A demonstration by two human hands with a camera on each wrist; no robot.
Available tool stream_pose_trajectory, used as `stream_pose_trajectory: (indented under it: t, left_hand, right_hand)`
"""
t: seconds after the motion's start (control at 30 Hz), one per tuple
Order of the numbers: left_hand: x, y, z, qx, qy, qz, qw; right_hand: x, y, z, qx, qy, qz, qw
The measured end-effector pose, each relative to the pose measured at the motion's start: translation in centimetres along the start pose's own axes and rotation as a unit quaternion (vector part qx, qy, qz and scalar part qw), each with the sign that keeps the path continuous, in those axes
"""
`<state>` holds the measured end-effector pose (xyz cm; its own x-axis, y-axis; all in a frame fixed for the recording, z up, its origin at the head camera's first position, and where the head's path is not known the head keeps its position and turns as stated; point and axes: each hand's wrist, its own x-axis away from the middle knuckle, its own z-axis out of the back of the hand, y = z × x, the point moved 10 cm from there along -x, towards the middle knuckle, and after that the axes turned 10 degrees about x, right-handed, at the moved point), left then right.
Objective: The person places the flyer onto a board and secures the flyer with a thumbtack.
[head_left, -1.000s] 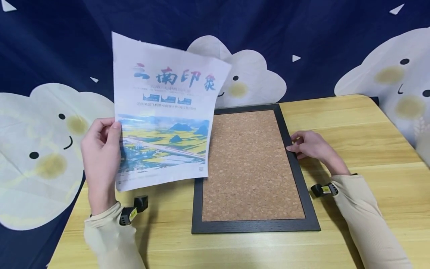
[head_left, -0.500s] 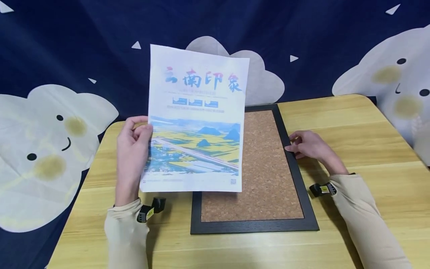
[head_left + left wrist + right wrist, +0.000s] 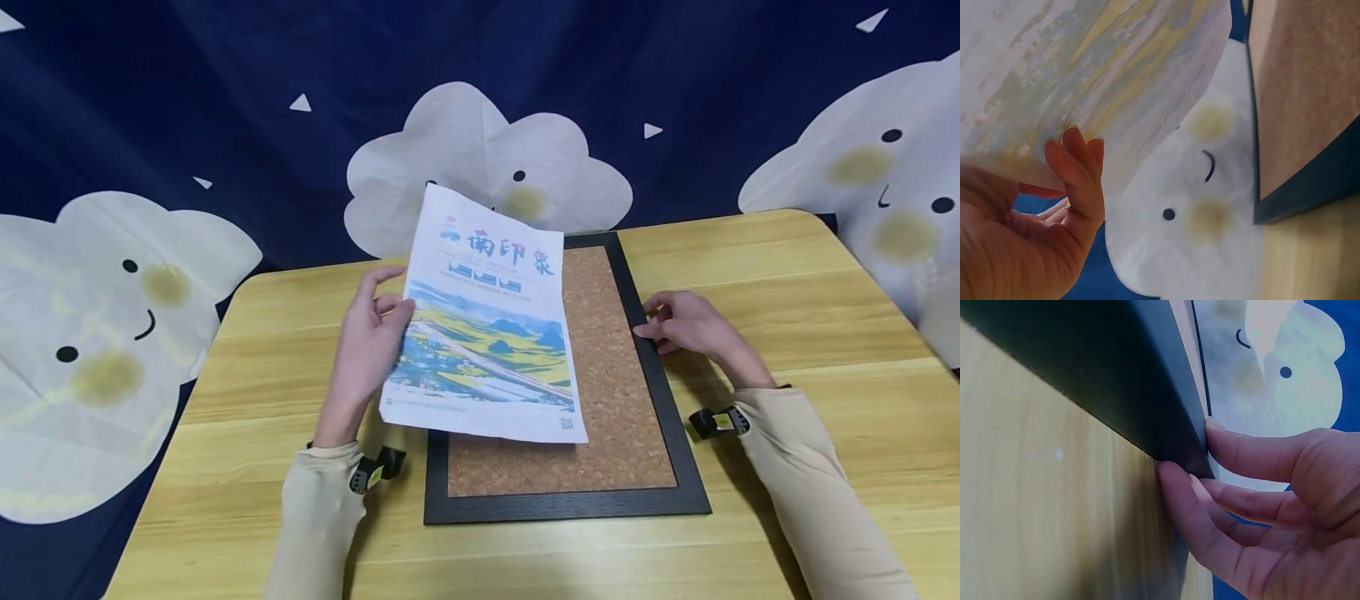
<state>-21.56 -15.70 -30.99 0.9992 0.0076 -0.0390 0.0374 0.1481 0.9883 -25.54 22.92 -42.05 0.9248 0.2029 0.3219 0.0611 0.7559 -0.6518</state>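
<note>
A printed paper poster (image 3: pixel 487 325) with coloured Chinese characters above a yellow-and-blue landscape is held by its left edge between the thumb and fingers of my left hand (image 3: pixel 371 333). It tilts over a black-framed cork board (image 3: pixel 630 417) lying on the table and hides the board's upper left part. In the left wrist view the fingertips (image 3: pixel 1074 140) lie against the poster's printed sheet. My right hand (image 3: pixel 690 323) pinches the board's right side. The right wrist view has the thumb (image 3: pixel 1254 453) on top of the black frame (image 3: pixel 1147 394) and the fingers at its outer edge.
The wooden table (image 3: pixel 247 400) extends around the board on both sides and in front. A dark blue cloth (image 3: pixel 225 83) with smiling white clouds hangs behind it. Each sleeve cuff carries a small black wrist camera, the left camera (image 3: pixel 378 471) and the right camera (image 3: pixel 720 422).
My left hand has carried the poster rightward and lowered it over the cork board, tipping its top backward. The right hand has stayed at the board's right edge.
</note>
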Motion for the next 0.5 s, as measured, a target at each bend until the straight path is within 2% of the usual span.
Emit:
stream_pose_trajectory:
  t: [0.3, 0.5]
  left_hand:
    - [-0.1, -1.3, -2.4, -0.008, -0.031, 0.016, 0.9994]
    - [-0.3, -2.5, -3.5, -0.040, -0.045, 0.018, 0.9980]
  right_hand:
    - [0.0, 0.0, 0.1, 0.006, -0.001, 0.001, 1.0000]
    - [0.1, -0.1, 0.1, 0.009, 0.003, -0.001, 1.0000]
